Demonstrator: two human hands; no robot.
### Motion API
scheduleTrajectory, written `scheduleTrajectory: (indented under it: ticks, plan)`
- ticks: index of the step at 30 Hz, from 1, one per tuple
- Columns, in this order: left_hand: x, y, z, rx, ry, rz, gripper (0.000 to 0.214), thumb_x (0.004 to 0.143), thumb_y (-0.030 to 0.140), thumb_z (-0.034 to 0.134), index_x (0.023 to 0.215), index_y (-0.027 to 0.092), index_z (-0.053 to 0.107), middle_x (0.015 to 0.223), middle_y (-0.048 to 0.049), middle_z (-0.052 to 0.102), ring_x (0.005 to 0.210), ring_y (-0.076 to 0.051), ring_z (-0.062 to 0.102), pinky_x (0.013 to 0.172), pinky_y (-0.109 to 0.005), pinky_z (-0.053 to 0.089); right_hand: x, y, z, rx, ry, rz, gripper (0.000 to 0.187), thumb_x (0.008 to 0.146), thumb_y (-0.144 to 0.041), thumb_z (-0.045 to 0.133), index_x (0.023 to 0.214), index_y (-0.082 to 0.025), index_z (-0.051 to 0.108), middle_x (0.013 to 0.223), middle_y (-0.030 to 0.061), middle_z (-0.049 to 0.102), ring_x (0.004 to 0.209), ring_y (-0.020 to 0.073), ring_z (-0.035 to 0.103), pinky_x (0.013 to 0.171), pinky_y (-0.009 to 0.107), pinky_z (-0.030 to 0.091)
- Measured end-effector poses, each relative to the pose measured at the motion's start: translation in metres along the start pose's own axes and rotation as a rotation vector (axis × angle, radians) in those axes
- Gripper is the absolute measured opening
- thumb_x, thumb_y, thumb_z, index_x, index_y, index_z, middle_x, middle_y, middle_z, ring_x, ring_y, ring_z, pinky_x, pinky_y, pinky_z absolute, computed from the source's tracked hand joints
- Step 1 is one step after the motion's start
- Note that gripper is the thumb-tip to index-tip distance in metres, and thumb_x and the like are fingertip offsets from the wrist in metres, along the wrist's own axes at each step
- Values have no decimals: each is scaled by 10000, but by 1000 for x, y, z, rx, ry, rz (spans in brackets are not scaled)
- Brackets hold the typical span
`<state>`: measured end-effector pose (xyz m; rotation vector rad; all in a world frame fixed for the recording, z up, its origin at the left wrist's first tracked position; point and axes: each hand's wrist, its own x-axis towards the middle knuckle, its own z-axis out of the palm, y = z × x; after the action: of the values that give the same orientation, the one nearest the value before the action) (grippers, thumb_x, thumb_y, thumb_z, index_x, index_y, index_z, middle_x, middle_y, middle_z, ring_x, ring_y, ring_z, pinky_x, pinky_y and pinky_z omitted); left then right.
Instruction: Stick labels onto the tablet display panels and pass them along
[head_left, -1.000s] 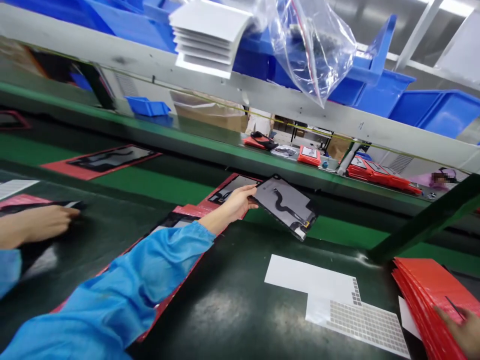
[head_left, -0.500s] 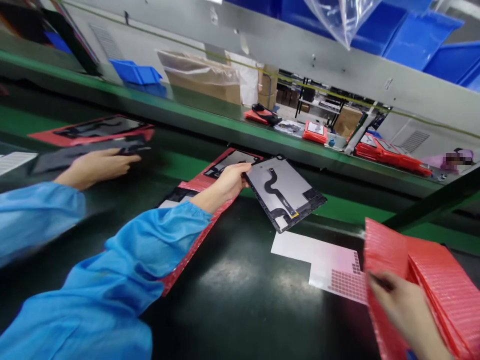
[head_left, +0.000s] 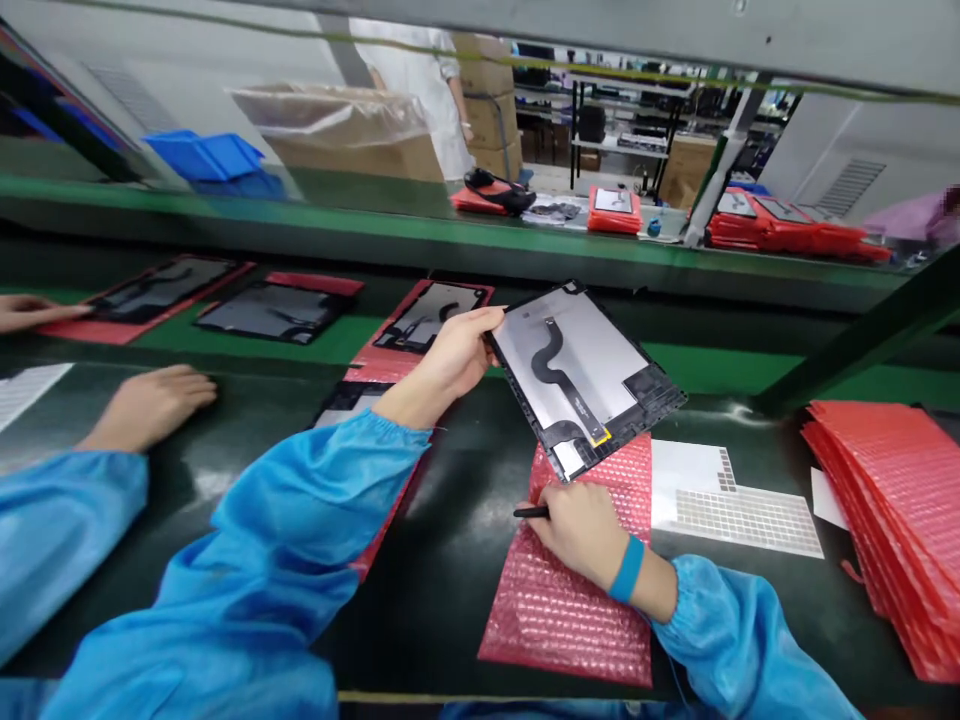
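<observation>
My left hand (head_left: 461, 350) grips a display panel (head_left: 555, 350) by its upper left edge, with the grey back up. A dark ribbon cable (head_left: 551, 375) runs across that back. The panel is tilted in the air above the bench. Below it a red bubble-wrap bag (head_left: 566, 600) lies on the dark mat. My right hand (head_left: 585, 530), with a blue band on the wrist, is closed around a black pen-like tool (head_left: 531, 512) and rests over the bag's upper part. Whether its fingers also pinch the bag is hidden.
A stack of red bubble bags (head_left: 885, 530) stands at the right. White label sheets (head_left: 742, 520) lie beside my bag. More panels (head_left: 274, 308) lie on red bags along the green strip. A co-worker's hands (head_left: 154, 405) are at the left. A slanted post (head_left: 862, 320) crosses at the right.
My right hand has moved left from the bag stack, and a red bubble bag now lies under it and the panel. The co-worker's dark panel now lies on the green strip, let go.
</observation>
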<state>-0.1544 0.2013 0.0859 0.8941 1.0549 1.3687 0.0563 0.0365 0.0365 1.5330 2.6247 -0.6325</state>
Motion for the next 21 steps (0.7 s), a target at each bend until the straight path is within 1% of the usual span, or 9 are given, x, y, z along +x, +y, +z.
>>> scheduleTrajectory:
  ticks: [3, 6, 7, 9, 11, 13, 16, 18, 21]
  plan:
    - [0, -1, 1, 44, -1, -34, 177, 842, 217, 754, 987, 115, 751, 651, 18, 620, 493, -113, 559, 446, -201, 418, -16, 5, 1, 123, 6, -66, 335, 1084, -439, 628, 1074, -159, 812, 1036, 151, 847, 949, 311, 822, 829, 359, 581]
    - [-2, -9, 7, 79, -7, -78, 186, 854, 182, 752, 1023, 109, 781, 677, -6, 652, 527, -133, 599, 474, -207, 462, -53, 16, -5, 361, -43, -244, 161, 976, -311, 752, 1050, -192, 830, 1006, 85, 851, 924, 255, 812, 862, 317, 588]
    - [-4, -13, 11, 96, -26, -99, 184, 856, 182, 761, 1023, 112, 789, 684, -13, 659, 532, -137, 605, 476, -210, 466, -68, 21, -10, 472, -86, -322, 122, 948, -265, 759, 1023, -212, 838, 977, 55, 850, 894, 226, 806, 855, 290, 587]
    - [-8, -25, 21, 144, -87, -161, 185, 856, 202, 794, 1022, 123, 804, 695, -27, 673, 527, -140, 602, 468, -214, 460, -96, 32, -24, 701, -175, -440, 123, 929, -209, 727, 953, -234, 845, 895, 11, 835, 788, 168, 776, 786, 232, 576]
    - [-15, -40, 32, 201, -177, -231, 186, 849, 235, 828, 1007, 137, 820, 693, -35, 680, 506, -134, 580, 449, -211, 430, -119, 45, -41, 875, -212, -486, 170, 943, -207, 677, 916, -227, 843, 811, 10, 804, 697, 145, 726, 697, 216, 553]
    - [-22, -56, 44, 259, -305, -274, 183, 844, 276, 842, 979, 153, 830, 711, -48, 707, 518, -136, 582, 452, -209, 417, -134, 61, -59, 1002, -150, -449, 200, 959, -224, 653, 887, -214, 839, 770, 30, 777, 647, 148, 685, 630, 233, 532]
    - [-31, -78, 56, 394, -515, -262, 216, 869, 370, 802, 973, 183, 838, 785, -70, 765, 607, -163, 639, 527, -228, 471, -143, 93, -77, 1095, 24, -300, 251, 1034, -312, 640, 951, -208, 852, 848, 74, 787, 675, 173, 692, 644, 287, 559]
    - [-33, -90, 58, 479, -579, -239, 252, 876, 412, 773, 984, 196, 844, 828, -83, 787, 653, -187, 668, 569, -251, 498, -141, 121, -80, 1091, 204, -138, 370, 1087, -456, 603, 990, -209, 861, 873, 91, 785, 683, 191, 694, 669, 326, 585]
    - [-33, -101, 53, 591, -574, -206, 254, 861, 413, 765, 973, 206, 858, 749, -76, 755, 621, -199, 643, 551, -264, 465, -134, 169, -72, 960, 567, 176, 575, 1040, -685, 602, 829, -204, 836, 739, 74, 723, 655, 201, 660, 621, 324, 567]
